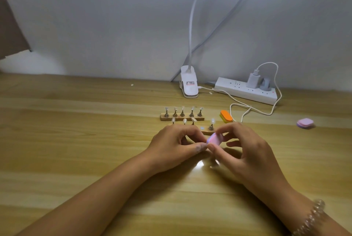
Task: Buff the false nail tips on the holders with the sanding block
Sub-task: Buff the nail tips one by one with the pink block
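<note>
- Being pinched between the thumb and fingertips of the right hand (pixel 245 152), a pink sanding block (pixel 216 139) is held tilted just above the table (pixel 76 140).
- The left hand (pixel 177 144) is curled, and its thumb and forefinger are brought together at the block's 8 o'clock end; whether anything is pinched there cannot be told.
- The two hands are met at the block, thumb tips almost touching.
- A near wooden holder strip (pixel 206 131) is seen just beyond the hands, at 12 o'clock, and is partly hidden by them; four false nail tips (pixel 212 121) are carried upright above it, with one gap in the row.
- A far holder strip (pixel 182 118) is set parallel behind it, and five nail tips are held on its metal stands.
- An orange block (pixel 226 116) is placed at 3 o'clock of the far strip, just beside it.
- A second pink block (pixel 305 123) is left well apart, at 3 o'clock on the table.
- A white clip lamp (pixel 188 83) and a power strip (pixel 245 91) with a plugged charger (pixel 253 80) are found at 12 to 1 o'clock, by the wall.
- A beaded bracelet (pixel 312 216) is worn on the right wrist.
</note>
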